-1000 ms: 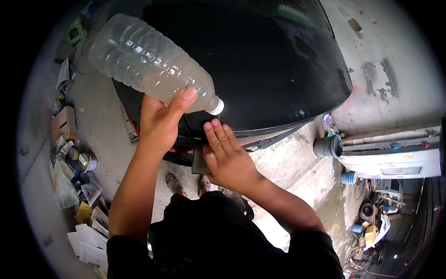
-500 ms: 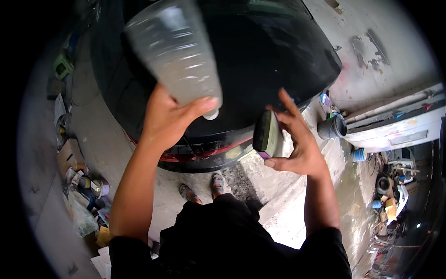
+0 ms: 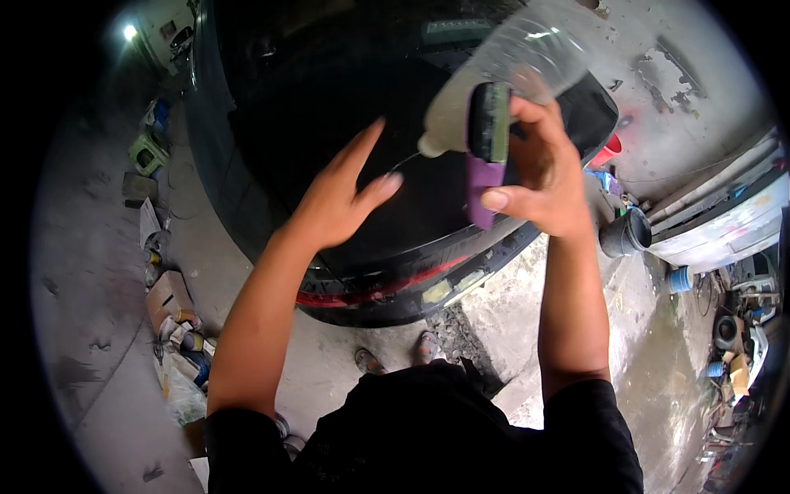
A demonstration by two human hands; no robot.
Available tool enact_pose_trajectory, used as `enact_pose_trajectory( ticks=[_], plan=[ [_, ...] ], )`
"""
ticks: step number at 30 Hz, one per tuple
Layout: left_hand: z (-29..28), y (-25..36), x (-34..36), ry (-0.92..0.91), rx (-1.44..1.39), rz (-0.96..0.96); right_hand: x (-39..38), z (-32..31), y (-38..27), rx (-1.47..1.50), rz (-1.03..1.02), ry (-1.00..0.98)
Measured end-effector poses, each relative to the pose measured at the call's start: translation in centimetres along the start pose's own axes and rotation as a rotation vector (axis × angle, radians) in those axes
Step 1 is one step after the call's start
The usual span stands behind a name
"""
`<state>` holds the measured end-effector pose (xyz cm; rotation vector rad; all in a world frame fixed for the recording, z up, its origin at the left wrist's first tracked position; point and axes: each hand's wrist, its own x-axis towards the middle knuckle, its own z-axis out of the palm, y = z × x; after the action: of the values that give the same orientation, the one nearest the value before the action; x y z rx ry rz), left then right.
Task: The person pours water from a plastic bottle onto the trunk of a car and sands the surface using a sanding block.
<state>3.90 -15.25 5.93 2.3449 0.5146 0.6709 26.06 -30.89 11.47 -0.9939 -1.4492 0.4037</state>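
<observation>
L hand [image 3: 339,198] spread above blk car [image 3: 329,107], R hand [image 3: 550,177] clamped on purple-blk block [image 3: 487,132], prob. also clear bottle [image 3: 502,62] behind

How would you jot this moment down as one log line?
left hand: open, empty, over car | right hand: gripping block, seemingly bottle too | bottle: tilted, cap end lower

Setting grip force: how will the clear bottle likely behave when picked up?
The clear bottle probably gives when squeezed: ribbed, see-through wall. Cloudy contents toward the neck suggest liquid, so weight may shift on tilting. Rounded body could roll if laid down.
</observation>
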Motion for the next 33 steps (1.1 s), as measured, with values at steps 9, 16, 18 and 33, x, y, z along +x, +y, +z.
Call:
enact_pose_trajectory(
  ticks=[9,16,18,33],
  plan=[
    [6.4,-2.0,-5.6,-0.166,0.740,-0.056,-6.5,-9.9,-1.9,-0.093,0.094,0.307],
    [18.2,4.8,7.0,-0.294,0.571,0.093,-9.3,-13.6,-4.0,-0.300,0.078,0.519],
    [21.5,5.8,10.7,-0.314,0.549,0.140,-9.8,-14.5,-4.4,-0.340,0.077,0.554],
    [6.0,-5.7,10.9,-0.080,0.759,-0.508,-4.8,-12.3,-0.2,-0.251,-0.055,0.611]
  ],
)
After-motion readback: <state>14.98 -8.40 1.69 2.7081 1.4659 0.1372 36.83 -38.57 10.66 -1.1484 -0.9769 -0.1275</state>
